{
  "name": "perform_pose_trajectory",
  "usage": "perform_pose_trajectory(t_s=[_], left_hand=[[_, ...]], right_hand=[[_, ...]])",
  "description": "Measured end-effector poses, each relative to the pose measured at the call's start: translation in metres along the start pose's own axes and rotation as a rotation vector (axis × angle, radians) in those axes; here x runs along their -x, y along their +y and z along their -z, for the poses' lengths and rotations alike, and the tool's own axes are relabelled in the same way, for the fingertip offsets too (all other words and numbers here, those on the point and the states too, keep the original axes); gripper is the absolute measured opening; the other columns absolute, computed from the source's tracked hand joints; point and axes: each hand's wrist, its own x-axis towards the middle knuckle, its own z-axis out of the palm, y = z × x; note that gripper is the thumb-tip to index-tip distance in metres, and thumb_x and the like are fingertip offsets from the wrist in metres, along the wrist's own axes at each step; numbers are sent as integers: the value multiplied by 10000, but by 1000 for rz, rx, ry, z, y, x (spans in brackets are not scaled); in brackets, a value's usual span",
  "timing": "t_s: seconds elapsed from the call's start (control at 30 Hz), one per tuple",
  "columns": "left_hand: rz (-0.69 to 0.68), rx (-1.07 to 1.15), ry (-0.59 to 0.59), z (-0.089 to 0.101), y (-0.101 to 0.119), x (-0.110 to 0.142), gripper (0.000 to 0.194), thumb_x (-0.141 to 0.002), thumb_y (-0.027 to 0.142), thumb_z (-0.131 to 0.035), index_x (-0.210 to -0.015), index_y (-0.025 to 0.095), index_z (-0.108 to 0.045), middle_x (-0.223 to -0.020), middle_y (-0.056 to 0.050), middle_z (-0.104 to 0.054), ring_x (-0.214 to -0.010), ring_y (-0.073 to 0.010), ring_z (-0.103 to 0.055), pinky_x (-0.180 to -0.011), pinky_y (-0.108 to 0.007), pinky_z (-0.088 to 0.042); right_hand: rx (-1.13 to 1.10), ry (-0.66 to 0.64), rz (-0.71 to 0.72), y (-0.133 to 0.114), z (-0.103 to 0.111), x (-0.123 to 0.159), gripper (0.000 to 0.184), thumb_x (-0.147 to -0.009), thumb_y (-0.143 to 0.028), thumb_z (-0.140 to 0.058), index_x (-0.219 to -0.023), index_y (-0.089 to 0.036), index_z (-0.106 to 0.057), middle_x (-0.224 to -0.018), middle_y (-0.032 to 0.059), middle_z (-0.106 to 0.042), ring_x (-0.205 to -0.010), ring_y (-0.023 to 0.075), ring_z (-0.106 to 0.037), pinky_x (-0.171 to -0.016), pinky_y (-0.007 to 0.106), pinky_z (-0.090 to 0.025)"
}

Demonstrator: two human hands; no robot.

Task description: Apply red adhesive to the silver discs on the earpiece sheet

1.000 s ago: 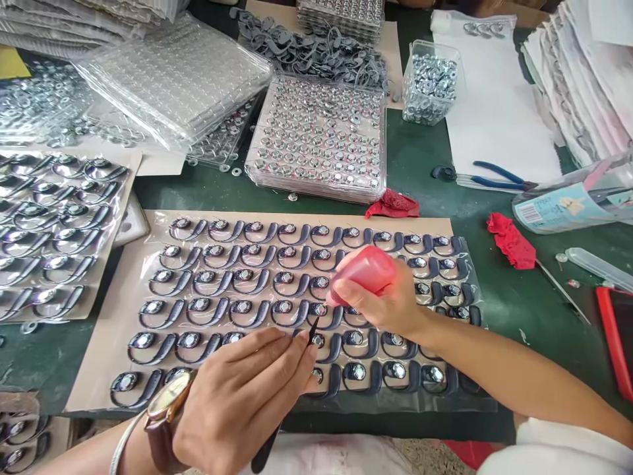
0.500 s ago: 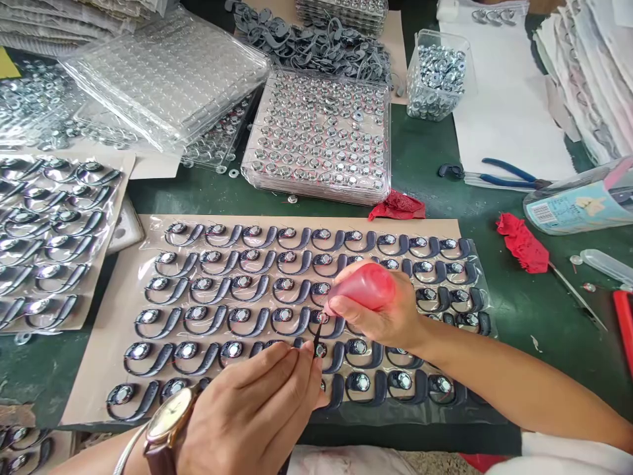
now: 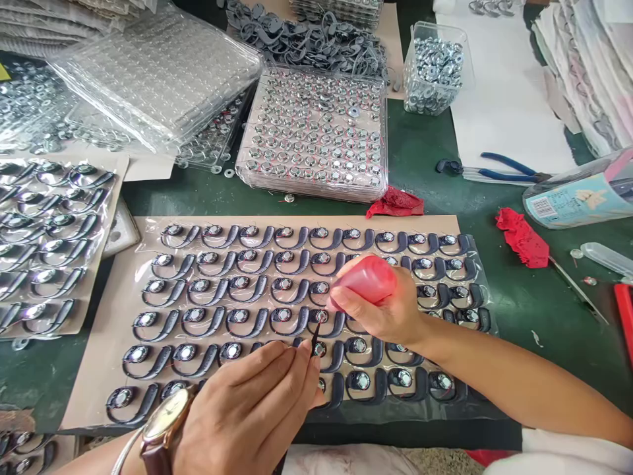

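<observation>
My left hand (image 3: 252, 402), with a watch on its wrist, is closed around dark tweezers (image 3: 315, 335). Their tip points at a small round silver speaker (image 3: 321, 316) set in a black ear-hook shell. In my right hand (image 3: 395, 316) is a soft red squeeze bottle (image 3: 366, 282), its nozzle end angled down left, just above the same piece. Rows of these black ear-hook shells (image 3: 195, 322) with silver discs and thin red wires lie on a film-covered tan board (image 3: 93, 389). My left hand covers some shells in the front rows.
A clear tray of silver speakers (image 3: 314, 132) stands behind the board, beside stacked clear trays (image 3: 163, 72). Dark hooks (image 3: 316, 46) are heaped at the back. A box of metal discs (image 3: 438, 72), blue-handled pliers (image 3: 512, 168) and a clear jar (image 3: 578, 198) are right. Another filled board (image 3: 96, 290) lies left.
My right hand and the red bottle have lifted slightly from the piece. The tweezers' tip remains at the same speaker. The whole view has shifted a little.
</observation>
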Motion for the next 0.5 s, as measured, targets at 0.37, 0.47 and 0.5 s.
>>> perform_pose_trajectory(t_s=[0.37,0.47,0.5], left_hand=[[62,144,-74,10,-10,-8,238,-902,108,-552,-1096,23,-661,-1094,-138,-710,-1056,-246,-666,-917,-379,-563],[65,147,-78,11,-12,-10,233,-890,107,-575,-1096,36,-657,-1080,-127,-714,-1019,-225,-678,-907,-367,-574],[70,147,-78,11,-12,-11,237,-888,106,-577,-1102,41,-655,-1079,-125,-714,-1015,-221,-678,-910,-365,-574]], right_hand=[[64,7,39,-6,5,-1,239,-841,-348,-671,-671,-179,-668,-572,14,-664,-518,131,-618,-532,267,-518],[46,10,33,-6,4,0,222,-840,-341,-670,-683,-184,-661,-567,11,-660,-508,131,-613,-513,265,-510],[51,3,33,-6,4,0,222,-842,-338,-668,-681,-185,-660,-558,7,-656,-505,130,-612,-515,263,-511]])
